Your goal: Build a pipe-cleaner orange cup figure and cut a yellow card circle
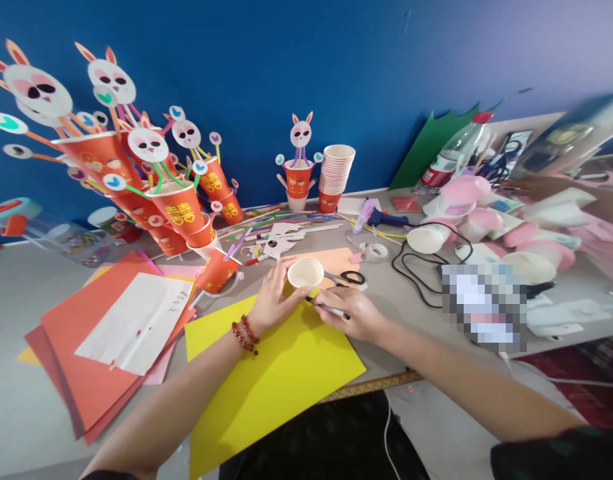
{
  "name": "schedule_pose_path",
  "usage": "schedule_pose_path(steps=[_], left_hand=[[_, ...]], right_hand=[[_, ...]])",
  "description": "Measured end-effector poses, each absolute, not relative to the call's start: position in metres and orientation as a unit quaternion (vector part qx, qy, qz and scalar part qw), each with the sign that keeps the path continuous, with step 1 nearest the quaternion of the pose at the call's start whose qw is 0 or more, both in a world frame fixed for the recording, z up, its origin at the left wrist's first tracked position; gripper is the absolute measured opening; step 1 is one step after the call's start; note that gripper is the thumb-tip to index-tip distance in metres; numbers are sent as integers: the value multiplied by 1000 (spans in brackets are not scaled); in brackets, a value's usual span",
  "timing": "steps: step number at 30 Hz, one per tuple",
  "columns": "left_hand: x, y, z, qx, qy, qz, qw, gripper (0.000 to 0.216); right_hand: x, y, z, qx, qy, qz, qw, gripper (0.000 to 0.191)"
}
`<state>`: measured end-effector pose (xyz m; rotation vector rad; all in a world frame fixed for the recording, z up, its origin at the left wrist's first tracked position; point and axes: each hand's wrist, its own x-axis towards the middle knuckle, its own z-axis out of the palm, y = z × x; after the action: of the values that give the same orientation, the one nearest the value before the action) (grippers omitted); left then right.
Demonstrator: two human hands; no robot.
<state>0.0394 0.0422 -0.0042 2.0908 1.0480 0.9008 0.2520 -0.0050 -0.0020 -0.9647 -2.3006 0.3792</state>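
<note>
A white paper cup (pixel 306 273) stands on a sheet of yellow paper (pixel 281 367), near its upper edge. My left hand (pixel 275 293) is wrapped around the cup's left and near side. Between the fingers of my right hand (pixel 353 312) is a black-tipped marker (pixel 336 311), its tip at the yellow paper close to the cup's base. Just behind the right hand lie scissors (pixel 353 277) with black handles, partly over a peach sheet (pixel 331 257).
Red paper cups with rabbit faces (pixel 179 200) stand at the back left. A cup stack (pixel 336 170) rises by the blue wall. Red and orange sheets (pixel 86 333) lie left. At right are a hot glue gun (pixel 389 219), a black cable (pixel 401 273) and pink-and-white cups (pixel 466 190).
</note>
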Motion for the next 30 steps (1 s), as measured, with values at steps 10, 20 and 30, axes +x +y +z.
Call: schedule_pose_path(steps=[10, 20, 30], left_hand=[[41, 41, 0, 798, 388, 343, 308, 47], [41, 41, -1, 799, 382, 347, 308, 47], [42, 41, -2, 798, 379, 353, 307, 46]], right_hand=[[270, 2, -3, -414, -816, 236, 327, 11], [276, 2, -19, -472, -745, 280, 379, 11], [266, 5, -8, -488, -775, 195, 351, 9]])
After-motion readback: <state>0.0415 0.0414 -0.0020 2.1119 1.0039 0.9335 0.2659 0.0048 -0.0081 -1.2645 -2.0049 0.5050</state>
